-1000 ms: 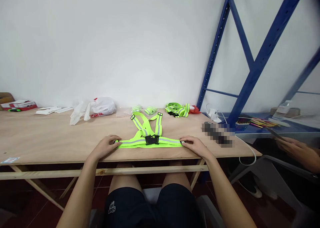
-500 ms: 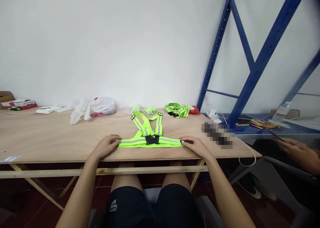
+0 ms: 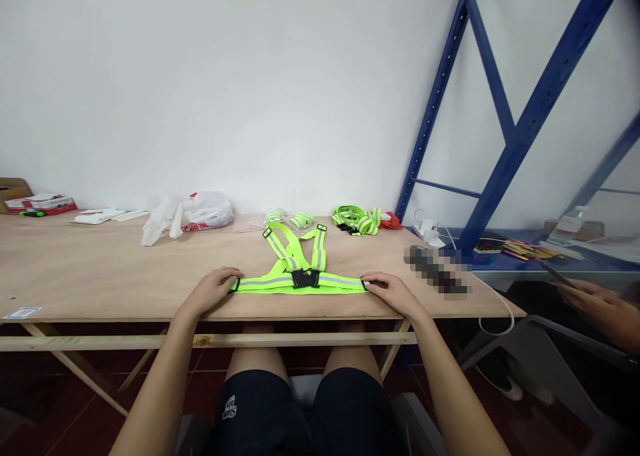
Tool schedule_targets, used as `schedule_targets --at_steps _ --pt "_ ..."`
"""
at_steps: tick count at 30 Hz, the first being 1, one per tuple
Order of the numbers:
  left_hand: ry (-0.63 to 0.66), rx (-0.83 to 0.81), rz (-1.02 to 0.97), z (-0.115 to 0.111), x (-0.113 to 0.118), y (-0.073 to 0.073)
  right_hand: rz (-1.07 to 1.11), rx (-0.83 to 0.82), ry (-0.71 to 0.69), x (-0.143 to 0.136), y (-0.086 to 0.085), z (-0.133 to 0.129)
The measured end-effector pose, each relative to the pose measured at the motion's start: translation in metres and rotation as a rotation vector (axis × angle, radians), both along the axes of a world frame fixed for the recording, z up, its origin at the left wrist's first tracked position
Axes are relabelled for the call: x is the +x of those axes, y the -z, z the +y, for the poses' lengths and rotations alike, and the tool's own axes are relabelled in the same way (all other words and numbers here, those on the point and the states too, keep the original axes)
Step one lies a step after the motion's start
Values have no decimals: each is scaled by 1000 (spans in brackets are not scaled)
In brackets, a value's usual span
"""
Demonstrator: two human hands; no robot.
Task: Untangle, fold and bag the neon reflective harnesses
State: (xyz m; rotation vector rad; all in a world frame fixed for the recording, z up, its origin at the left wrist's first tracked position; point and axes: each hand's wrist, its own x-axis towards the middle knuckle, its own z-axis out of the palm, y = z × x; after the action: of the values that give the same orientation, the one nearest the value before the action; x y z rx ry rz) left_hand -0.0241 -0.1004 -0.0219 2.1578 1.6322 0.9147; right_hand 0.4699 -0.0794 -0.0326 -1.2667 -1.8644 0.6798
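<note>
A neon-yellow reflective vest (image 3: 270,283) made of grey-striped straps lies on the wooden table in front of me. Its waist strap runs straight from side to side, with a black buckle (image 3: 305,279) fastened at the middle. Two shoulder straps with black sliders reach away toward the wall. My left hand (image 3: 215,289) is closed on the strap's left end, beside a black slider; its thumb is partly hidden. At the right end, by another black slider, my right hand (image 3: 393,291) pinches the strap.
Behind the vest are folded reflective straps (image 3: 303,221), a loose coil of them (image 3: 355,219) and a white plastic bag (image 3: 207,211). A blurred-out dark object (image 3: 435,269) lies at right. A blue rack (image 3: 500,163) stands there, near a seated person's hand (image 3: 595,306).
The fingers of my left hand have shifted slightly, so the black slider at the left end now shows. My right hand keeps its place on the strap.
</note>
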Motion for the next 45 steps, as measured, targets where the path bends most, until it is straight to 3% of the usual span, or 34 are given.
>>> schedule_targets --at_steps 24,31,38,45 --pt "-15 -63 -96 -6 4 -5 -12 43 11 2 2 2" --pt "17 -87 -77 -10 5 -9 -32 34 16 2 0 0" --pt "114 -125 -211 -11 3 -8 -22 39 47 1 1 0" --pt "94 -203 -227 -23 7 -22 6 69 39 1 0 -1"
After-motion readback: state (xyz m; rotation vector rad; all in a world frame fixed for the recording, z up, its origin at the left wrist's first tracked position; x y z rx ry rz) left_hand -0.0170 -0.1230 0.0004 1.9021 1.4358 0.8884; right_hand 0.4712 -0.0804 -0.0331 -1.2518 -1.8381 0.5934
